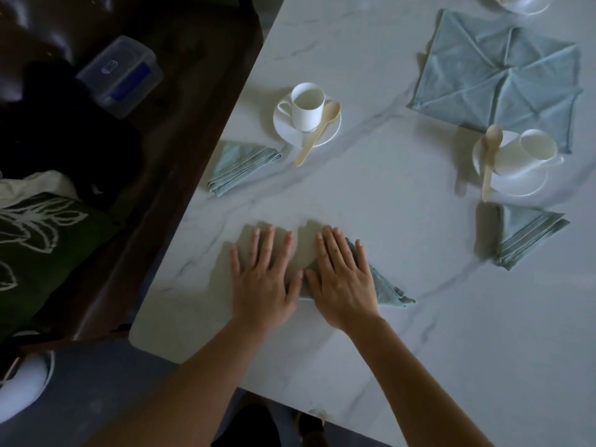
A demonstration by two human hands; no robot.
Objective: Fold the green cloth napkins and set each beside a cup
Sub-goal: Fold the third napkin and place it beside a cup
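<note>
Both hands lie flat in the lower middle of the frame, on the white marble table (387, 188). The right hand (342, 279) presses with straight, slightly spread fingers on a folded green napkin (388, 289), whose pointed end comes out to the right of the hand. The left hand (261, 275) is also flat with straight fingers, just beside the right one. Its thumb is at the napkin's left edge, but I cannot tell whether its palm is on the cloth or on the bare table. Above the hands, left of centre, a white cup (308, 104) stands on a saucer (287, 127) with a wooden spoon (314, 137) leaning over the rim, and a second folded napkin (242, 166) lies just beside it, to the lower left. At the right side of the frame a second white cup (538, 146) is on its saucer (525, 185) with another wooden spoon (489, 166), and a third folded napkin (522, 233) lies below it. In the upper right there is a pile of green napkins (503, 79), opened flat and creased. Off the table, in the dark upper left, there is a clear plastic box (121, 75), and at the left edge a green cushion (32, 240) with a white leaf pattern.
</note>
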